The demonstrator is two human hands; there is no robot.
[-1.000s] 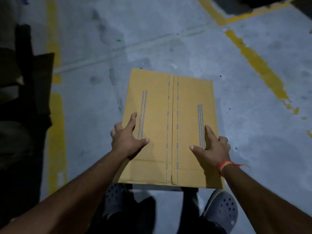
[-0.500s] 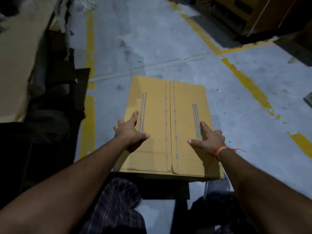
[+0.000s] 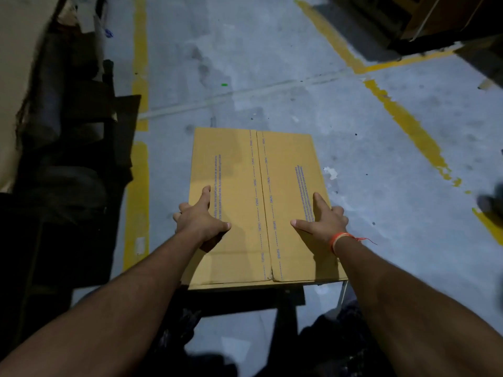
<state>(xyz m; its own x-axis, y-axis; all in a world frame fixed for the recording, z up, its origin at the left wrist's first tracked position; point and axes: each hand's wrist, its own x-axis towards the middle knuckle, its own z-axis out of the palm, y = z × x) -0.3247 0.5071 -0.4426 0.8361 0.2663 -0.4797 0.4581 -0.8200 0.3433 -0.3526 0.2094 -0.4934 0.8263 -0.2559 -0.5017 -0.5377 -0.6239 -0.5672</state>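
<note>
A closed tan cardboard box (image 3: 261, 186) with a centre seam and printed lines on its top flaps is in front of me, above a grey concrete floor. My left hand (image 3: 200, 221) grips its left side: thumb and forefinger lie on top, the other fingers wrap over the edge. My right hand (image 3: 324, 224), with an orange thread at the wrist, grips the right side the same way. The box's underside is hidden.
A dark frame (image 3: 245, 297) shows just under the box's near edge. Dark stacked items (image 3: 68, 159) line the left side. Yellow floor lines (image 3: 137, 202) run left and right. A brown structure (image 3: 441, 17) stands at the top right, and a dark object (image 3: 492, 205) at the right edge.
Both hands keep the same hold on the box. The view has shifted over the floor; my shoes, seen one second ago, are out of sight and a dark frame shows below the box.
</note>
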